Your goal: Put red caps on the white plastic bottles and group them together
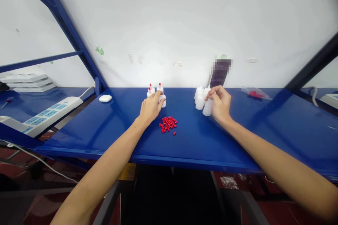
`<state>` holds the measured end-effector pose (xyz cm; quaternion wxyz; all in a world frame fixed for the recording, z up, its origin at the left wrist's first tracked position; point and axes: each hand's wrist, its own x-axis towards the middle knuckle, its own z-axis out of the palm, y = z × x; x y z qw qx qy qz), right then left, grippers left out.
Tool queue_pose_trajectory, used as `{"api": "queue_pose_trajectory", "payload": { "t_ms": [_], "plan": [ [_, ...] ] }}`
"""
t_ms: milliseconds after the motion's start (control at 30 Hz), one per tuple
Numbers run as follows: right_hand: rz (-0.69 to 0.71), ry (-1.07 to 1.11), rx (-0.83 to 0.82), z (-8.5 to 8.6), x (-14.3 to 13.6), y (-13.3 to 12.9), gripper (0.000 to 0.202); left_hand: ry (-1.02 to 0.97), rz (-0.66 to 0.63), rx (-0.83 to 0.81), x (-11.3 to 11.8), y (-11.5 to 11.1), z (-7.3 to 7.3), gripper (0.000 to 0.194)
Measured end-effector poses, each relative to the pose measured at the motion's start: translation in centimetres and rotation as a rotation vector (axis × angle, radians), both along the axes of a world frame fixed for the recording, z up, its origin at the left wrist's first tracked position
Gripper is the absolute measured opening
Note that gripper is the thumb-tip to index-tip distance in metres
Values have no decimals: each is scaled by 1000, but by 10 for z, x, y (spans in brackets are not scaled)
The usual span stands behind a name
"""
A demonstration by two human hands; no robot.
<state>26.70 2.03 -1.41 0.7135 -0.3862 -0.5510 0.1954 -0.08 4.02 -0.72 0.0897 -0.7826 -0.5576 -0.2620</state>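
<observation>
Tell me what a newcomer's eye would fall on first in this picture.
Probably the loose pile of small red caps, vivid against the blue table, lying between the hands and nearer the left hand. Next might come the two groups of white bottles, one with red tips by the left hand, the other by the right hand. Behind the right hand, a dark, partly pixelated object also stands out.

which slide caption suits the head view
Left hand and right hand at white bottles, loose red caps on blue table.
</observation>
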Motion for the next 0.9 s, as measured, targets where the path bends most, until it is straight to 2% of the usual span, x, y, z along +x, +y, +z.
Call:
{"api": "queue_pose_trajectory", "payload": {
  "t_ms": [300, 500, 667, 900],
  "plan": [
    [338, -12, -95, 3, -37, -35, 10, -2, -46, -7, 0, 0, 0, 29],
    [420, -5, -199, 5, -37, -36, 2, -17, -54, -5, -2, 2, -1, 29],
    [508, 9, -289, 5, -37, -35, 4, -42, -74, -7, -1, 2, -1, 28],
    [584, -18, -307, 4, -38, -33, 4, -33, -94, 11, 1, 0, -2, 29]
  ]
}}
